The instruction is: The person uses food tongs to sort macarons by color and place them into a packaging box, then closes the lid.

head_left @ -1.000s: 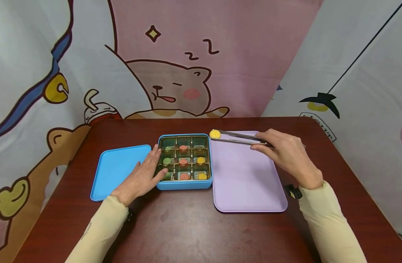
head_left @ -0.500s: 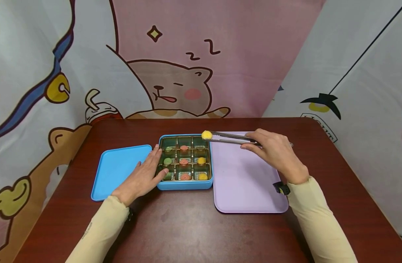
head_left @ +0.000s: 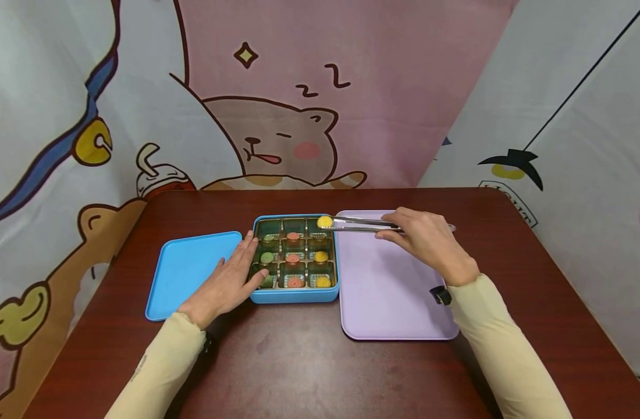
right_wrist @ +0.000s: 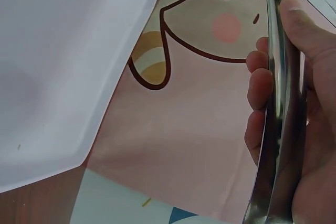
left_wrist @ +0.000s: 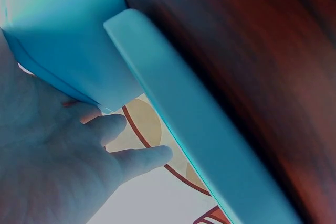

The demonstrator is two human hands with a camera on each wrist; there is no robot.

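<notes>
In the head view, my right hand (head_left: 430,241) grips metal tongs (head_left: 359,227), also seen along the palm in the right wrist view. Their tips pinch a small round yellow piece (head_left: 324,222) over the back right compartment of a blue box (head_left: 294,296). A divided tray in the box holds green pieces (head_left: 267,257) at left, pink ones (head_left: 295,282) in the middle column and yellow ones (head_left: 322,281) at right. My left hand (head_left: 223,285) rests against the box's left edge with fingers extended, the thumb over the front left compartment.
A blue lid (head_left: 189,270) lies on the brown table (head_left: 299,361) left of the box, partly behind my left hand. A lilac tray (head_left: 393,302) stands close against the box's right side. Behind the table hangs a printed cloth (head_left: 393,87).
My right hand has moved left with the tongs, bringing the yellow piece from the lilac tray's corner to over the box, then slightly lower. My left hand has stayed in place.
</notes>
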